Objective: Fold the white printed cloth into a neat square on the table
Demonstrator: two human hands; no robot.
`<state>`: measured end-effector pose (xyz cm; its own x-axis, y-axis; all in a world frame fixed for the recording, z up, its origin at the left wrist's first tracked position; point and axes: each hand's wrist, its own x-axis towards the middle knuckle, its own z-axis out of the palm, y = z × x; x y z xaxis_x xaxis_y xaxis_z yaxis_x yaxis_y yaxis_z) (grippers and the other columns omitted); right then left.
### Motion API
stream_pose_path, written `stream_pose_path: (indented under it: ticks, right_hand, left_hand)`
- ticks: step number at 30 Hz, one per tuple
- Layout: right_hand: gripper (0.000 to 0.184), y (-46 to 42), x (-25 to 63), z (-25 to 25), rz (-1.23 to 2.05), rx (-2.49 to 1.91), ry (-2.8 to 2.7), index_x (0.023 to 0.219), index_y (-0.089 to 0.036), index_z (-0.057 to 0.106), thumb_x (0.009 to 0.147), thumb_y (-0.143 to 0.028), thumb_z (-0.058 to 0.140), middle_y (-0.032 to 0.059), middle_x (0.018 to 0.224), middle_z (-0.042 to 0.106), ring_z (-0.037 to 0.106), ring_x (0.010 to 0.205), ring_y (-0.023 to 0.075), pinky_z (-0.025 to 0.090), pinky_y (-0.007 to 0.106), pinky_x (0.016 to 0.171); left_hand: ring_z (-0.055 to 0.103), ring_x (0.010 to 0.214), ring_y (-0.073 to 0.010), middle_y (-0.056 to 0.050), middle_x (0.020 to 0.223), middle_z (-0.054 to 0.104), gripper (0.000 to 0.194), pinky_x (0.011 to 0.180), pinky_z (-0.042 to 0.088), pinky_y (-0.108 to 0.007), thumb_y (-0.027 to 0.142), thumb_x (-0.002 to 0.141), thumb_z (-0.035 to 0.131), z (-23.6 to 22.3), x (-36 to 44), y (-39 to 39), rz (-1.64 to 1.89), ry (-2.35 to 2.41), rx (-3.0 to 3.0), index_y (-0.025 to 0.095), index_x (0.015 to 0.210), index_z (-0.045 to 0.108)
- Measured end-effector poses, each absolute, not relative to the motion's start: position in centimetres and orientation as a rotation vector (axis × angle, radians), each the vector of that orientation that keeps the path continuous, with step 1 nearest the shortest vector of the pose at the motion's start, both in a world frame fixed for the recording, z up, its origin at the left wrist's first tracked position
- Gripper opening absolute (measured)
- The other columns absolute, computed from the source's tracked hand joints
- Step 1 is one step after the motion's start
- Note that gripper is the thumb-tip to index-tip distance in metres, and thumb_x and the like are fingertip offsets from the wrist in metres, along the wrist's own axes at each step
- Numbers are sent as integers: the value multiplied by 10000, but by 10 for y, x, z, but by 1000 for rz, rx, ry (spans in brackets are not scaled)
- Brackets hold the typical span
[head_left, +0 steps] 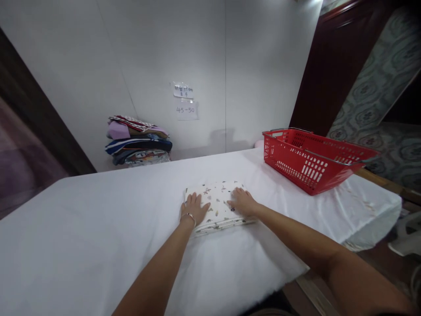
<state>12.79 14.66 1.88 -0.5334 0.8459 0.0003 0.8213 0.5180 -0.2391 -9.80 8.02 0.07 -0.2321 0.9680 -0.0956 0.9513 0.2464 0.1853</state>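
Observation:
A folded white cloth [217, 202] with small printed motifs lies on the white-covered table [131, 219], its layers stacked along the near edge. Flat on its left side rests my left hand [194, 208], fingers spread, a bracelet at the wrist. My right hand [243, 202] presses on the cloth's right side with its fingers stretched out. Neither hand grips anything; both palms face down on the fabric.
A red plastic basket [296, 164] with metal handles stands at the table's right. Against the back wall sits a stack of folded fabrics [140, 140]. Paper labels [187, 110] hang on the wall. The table's near edge runs in front of me.

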Motion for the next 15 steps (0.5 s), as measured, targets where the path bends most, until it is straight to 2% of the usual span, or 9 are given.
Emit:
stream_pose_path:
  ticks: [4, 10, 15]
  right_hand:
    - [717, 179, 117, 21, 266, -1461, -2558, 1378, -119, 253, 839, -590, 284, 120, 1472, 144, 64, 1348, 242, 68, 413, 1056]
    - [728, 205, 126, -3, 330, -1573, -2497, 1379, -126, 249, 833, -607, 264, 101, 1478, 131, 59, 1348, 237, 141, 404, 1035]
    - [734, 205, 126, -6, 352, -1591, -2482, 1386, -134, 233, 831, -614, 258, 91, 1481, 121, 45, 1349, 229, 138, 386, 1038]
  left_hand:
    - [17, 1357, -259, -31, 1487, 54, 752, 1061, 135, -509, 641, 789, 194, 1, -98, 81, 141, 2325, 1818, 202, 1400, 196]
    - [23, 1358, -246, -19, 1486, 55, 739, 1068, 127, -496, 635, 796, 198, 5, -97, 79, 160, 2290, 1822, 209, 1399, 201]
    - [21, 1358, -246, -13, 1485, 61, 724, 1063, 122, -515, 631, 796, 196, 7, -96, 76, 161, 2289, 1804, 224, 1394, 215]
